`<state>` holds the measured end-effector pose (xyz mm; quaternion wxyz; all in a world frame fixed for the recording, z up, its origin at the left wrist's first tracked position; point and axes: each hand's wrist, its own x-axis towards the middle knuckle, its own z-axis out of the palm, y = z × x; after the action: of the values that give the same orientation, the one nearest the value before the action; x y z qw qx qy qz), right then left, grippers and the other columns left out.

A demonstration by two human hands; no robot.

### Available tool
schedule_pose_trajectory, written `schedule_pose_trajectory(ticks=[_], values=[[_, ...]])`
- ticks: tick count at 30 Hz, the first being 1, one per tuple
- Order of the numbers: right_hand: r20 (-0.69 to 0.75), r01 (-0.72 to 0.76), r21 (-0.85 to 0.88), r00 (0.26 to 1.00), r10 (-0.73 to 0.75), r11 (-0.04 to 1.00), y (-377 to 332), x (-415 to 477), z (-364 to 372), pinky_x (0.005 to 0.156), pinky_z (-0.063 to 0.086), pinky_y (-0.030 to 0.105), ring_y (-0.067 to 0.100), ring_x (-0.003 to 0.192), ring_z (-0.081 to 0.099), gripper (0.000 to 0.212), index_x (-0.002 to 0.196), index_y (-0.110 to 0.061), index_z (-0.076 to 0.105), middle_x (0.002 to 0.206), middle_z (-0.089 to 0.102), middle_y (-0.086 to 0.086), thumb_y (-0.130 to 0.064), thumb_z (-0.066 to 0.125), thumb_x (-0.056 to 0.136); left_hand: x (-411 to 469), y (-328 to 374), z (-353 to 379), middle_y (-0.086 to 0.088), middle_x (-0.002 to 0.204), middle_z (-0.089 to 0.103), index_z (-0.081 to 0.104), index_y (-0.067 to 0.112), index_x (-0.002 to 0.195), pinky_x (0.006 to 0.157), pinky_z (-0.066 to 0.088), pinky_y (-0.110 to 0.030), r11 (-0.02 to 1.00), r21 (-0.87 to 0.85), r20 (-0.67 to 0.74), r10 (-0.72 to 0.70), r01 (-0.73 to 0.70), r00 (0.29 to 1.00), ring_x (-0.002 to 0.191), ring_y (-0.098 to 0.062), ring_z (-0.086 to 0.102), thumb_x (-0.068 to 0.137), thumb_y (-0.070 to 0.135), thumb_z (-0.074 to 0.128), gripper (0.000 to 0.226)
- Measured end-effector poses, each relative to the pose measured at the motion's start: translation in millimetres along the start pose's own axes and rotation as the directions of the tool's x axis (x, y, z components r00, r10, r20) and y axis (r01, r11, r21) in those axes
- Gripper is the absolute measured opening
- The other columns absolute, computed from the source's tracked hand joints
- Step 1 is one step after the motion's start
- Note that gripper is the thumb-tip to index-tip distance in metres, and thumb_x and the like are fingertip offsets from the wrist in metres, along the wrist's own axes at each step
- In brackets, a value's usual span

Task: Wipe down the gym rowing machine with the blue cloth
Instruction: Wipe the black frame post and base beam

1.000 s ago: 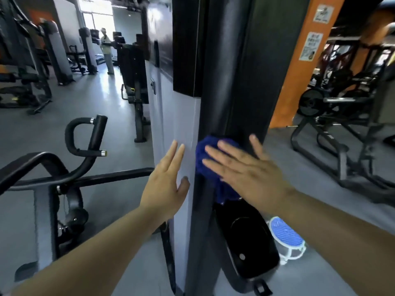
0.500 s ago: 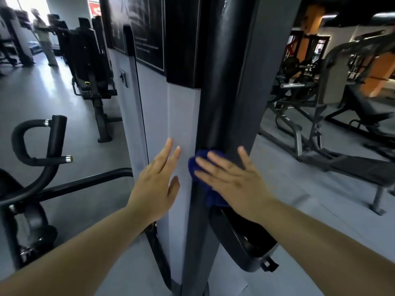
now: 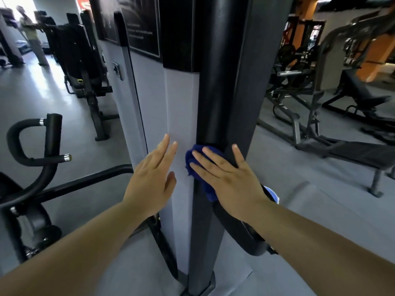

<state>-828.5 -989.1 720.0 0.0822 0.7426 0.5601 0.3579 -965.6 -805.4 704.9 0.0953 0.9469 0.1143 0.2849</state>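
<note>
Cloth: the blue cloth [image 3: 203, 188], soft and crumpled, lies against the rowing machine [image 3: 220, 82], on its glossy rounded black post.
Right hand [image 3: 230, 180]: flat, fingers straight and spread, pressing the cloth, covering most of it.
Left hand [image 3: 149, 184]: flat, fingers straight, on the smooth pale grey panel [image 3: 179, 107] just beside.
Around: curved black handlebar [image 3: 32, 142] with chrome caps at left; padded bench [image 3: 352, 150] at right.
In the way: the right forearm hides part of a black pedal [image 3: 241, 236].

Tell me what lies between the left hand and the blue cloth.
Head view: only a bare strip of the pale grey panel separates the left hand from the blue cloth; nothing else lies there.
</note>
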Motion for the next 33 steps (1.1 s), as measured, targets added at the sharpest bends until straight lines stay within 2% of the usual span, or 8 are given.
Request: schedule_pose_trajectory(ticks=[4, 7, 11, 18, 23, 28, 31, 33], values=[[-0.17, -0.239, -0.061, 0.959, 0.226, 0.969, 7.5, 22.6, -28.6, 0.118, -0.01, 0.052, 0.018, 0.151, 0.004, 0.082, 0.157, -0.023, 0.006, 0.164, 0.005, -0.002, -0.033, 0.058, 0.093, 14.5, -12.8, 14.6, -0.001, 0.163, -0.005, 0.008, 0.019, 0.157, 0.117, 0.018, -0.041, 0.992, -0.028, -0.065, 0.119, -0.121, 0.991, 0.149, -0.022, 0.011, 0.095, 0.026, 0.052, 0.076], [-0.138, -0.316, -0.061, 0.942, 0.306, 0.947, -7.4, 28.2, -24.1, 0.119, -0.006, 0.053, 0.021, 0.151, -0.004, 0.077, 0.157, -0.023, 0.006, 0.164, 0.001, 0.001, -0.034, 0.053, 0.097, 16.8, -24.4, 20.7, 0.0, 0.163, -0.005, 0.007, 0.02, 0.157, 0.115, 0.02, -0.042, 0.978, -0.055, -0.088, 0.198, -0.203, 0.976, 0.148, -0.023, 0.014, 0.097, 0.031, 0.044, 0.071], [0.132, -0.164, -0.114, 0.975, 0.179, 0.98, -41.8, 2.4, 10.1, 0.118, -0.01, 0.056, 0.021, 0.151, -0.016, 0.103, 0.157, -0.022, 0.008, 0.165, -0.013, 0.001, -0.034, 0.076, 0.081, 12.6, -34.3, 17.6, 0.0, 0.162, 0.003, 0.009, 0.018, 0.156, 0.112, 0.02, -0.041, 0.964, -0.091, -0.105, 0.24, -0.25, 0.965, 0.142, -0.021, 0.02, 0.096, 0.034, 0.041, 0.069], [-0.069, -0.055, -0.179, 0.997, 0.043, 0.982, 13.4, 29.0, -51.3, 0.119, -0.01, 0.053, 0.024, 0.149, 0.014, 0.077, 0.151, -0.025, 0.036, 0.159, 0.024, -0.003, -0.033, 0.073, 0.085, -15.8, -25.8, 31.4, 0.014, 0.163, -0.01, -0.006, 0.035, 0.155, 0.111, 0.025, -0.036, 0.932, -0.261, -0.126, 0.223, -0.249, 0.967, 0.144, -0.013, 0.02, 0.093, 0.045, 0.039, 0.077], [-0.082, 0.145, -0.192, 0.983, -0.163, 0.971, 50.0, 55.7, -85.6, 0.118, -0.005, 0.055, 0.027, 0.146, 0.025, 0.07, 0.145, -0.023, 0.049, 0.156, 0.039, 0.003, -0.045, 0.072, 0.082, 0.1, 24.2, 31.2, 0.007, 0.163, 0.0, 0.002, 0.025, 0.157, 0.117, 0.017, -0.018, 0.896, -0.407, -0.315, 0.047, -0.18, 0.948, 0.146, -0.006, 0.017, 0.092, 0.048, 0.049, 0.083], [0.059, 0.365, -0.051, 0.93, -0.362, 0.93, 81.6, 74.5, -100.0, 0.119, -0.009, 0.048, 0.019, 0.147, 0.025, 0.068, 0.147, -0.021, 0.045, 0.156, 0.039, -0.001, -0.06, 0.045, 0.091, 27.6, 92.5, 39.2, 0.018, 0.162, -0.009, -0.012, 0.04, 0.153, 0.119, 0.025, -0.04, 0.823, -0.567, -0.414, -0.251, -0.033, 0.875, 0.147, 0.003, 0.004, 0.086, 0.045, 0.05, 0.091], [0.079, 0.488, -0.062, 0.872, -0.483, 0.871, 102.3, 75.7, -108.6, 0.12, 0.002, 0.045, 0.02, 0.146, 0.029, 0.057, 0.142, -0.02, 0.051, 0.154, 0.041, 0.001, -0.051, 0.036, 0.097, 37.7, 126.9, 40.8, 0.005, 0.162, 0.014, 0.018, 0.033, 0.15, 0.116, 0.027, -0.037, 0.762, -0.645, -0.446, -0.432, 0.052, 0.784, 0.146, -0.01, 0.02, 0.084, 0.045, 0.05, 0.074], [0.043, 0.541, -0.06, 0.841, -0.539, 0.839, 111.0, 78.6, -113.6, 0.12, 0.009, 0.044, 0.024, 0.143, 0.036, 0.047, 0.135, -0.02, 0.058, 0.151, 0.046, 0.004, -0.041, 0.037, 0.099, 44.6, 135.5, 36.6, 0.001, 0.154, 0.034, 0.049, 0.02, 0.123, 0.108, 0.034, -0.033, 0.757, -0.649, -0.522, -0.519, 0.079, 0.677, 0.135, -0.016, 0.037, 0.08, 0.04, 0.055, 0.048]])
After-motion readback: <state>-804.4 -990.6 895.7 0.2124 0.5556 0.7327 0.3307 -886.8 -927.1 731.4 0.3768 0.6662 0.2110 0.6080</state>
